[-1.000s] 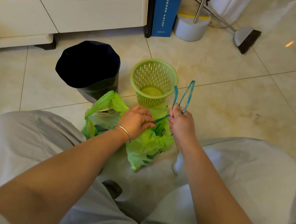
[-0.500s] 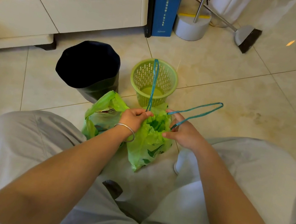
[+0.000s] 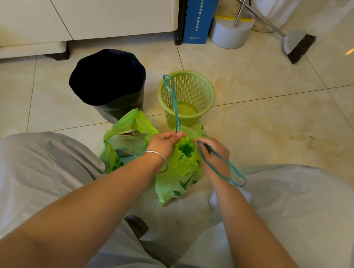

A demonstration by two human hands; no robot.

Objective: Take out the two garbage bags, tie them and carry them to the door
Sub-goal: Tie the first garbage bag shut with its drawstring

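The green garbage bag (image 3: 180,170) is observed on the floor (image 3: 285,125), before the green basket (image 3: 186,99). One teal drawstring loop (image 3: 173,102) is pinched by the left hand (image 3: 163,143), another (image 3: 221,169) by the right hand (image 3: 214,154).

One head-worn camera (wide-angle) looks steeply down, close above the floor (image 3: 285,125).
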